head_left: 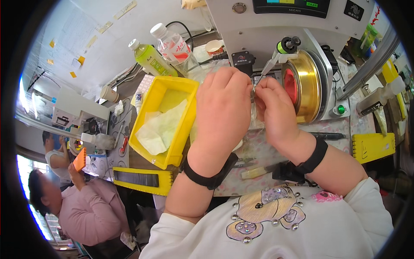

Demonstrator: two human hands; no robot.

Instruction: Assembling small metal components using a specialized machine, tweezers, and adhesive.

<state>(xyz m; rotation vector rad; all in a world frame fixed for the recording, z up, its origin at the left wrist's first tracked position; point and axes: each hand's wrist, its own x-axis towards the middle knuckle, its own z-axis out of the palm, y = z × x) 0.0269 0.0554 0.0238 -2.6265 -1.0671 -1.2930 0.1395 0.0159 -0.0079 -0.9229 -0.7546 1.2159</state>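
White shirt [267, 233] nearest, at lower edge. Yellow tray [186, 129] left of the hands, tilted in view, rumpled white paper [161, 129] inside. Beyond it, green bottle [151, 58], part-filled, beside clear bottle [177, 47], both capped. Left hand [224, 105] knuckles up, fingers curled; right hand [276, 108] palm inward. Fingertips meet, both pinched narrow; cannot tell what they hold. Gold wheel [308, 86] just right of right hand.

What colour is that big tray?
The tray is yellow, best seen in the head view.
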